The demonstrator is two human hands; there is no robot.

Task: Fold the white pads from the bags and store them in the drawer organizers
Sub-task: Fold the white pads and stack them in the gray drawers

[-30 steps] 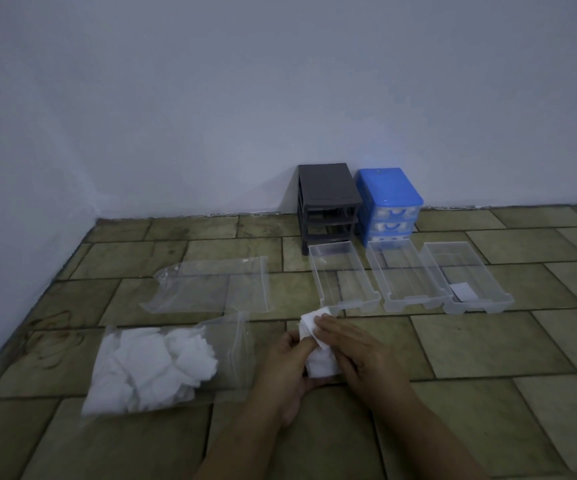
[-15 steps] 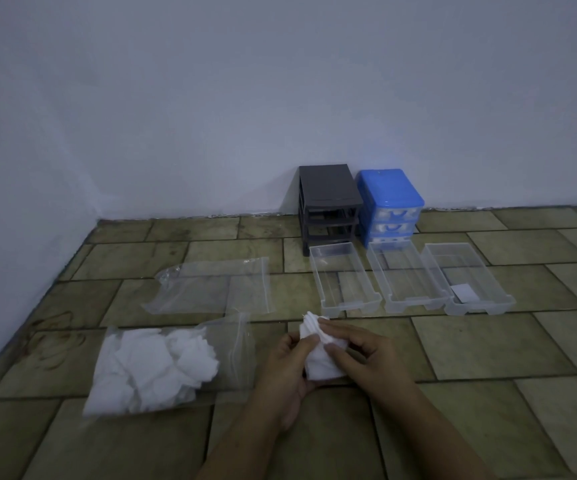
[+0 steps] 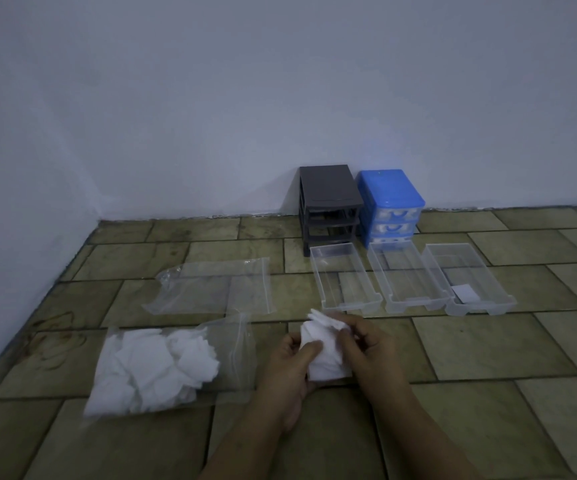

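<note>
Two hands are working one white pad (image 3: 325,355) above the floor at 6 o'clock: the left hand (image 3: 290,367) is gripping its near edge, while the right hand (image 3: 366,344), flat on it a second ago, is now pinching the far layers, so folding is progressing. The full bag (image 3: 162,365) is lying at 8 o'clock; three clear drawers (image 3: 345,282) at 1 o'clock are sitting unobstructed
</note>
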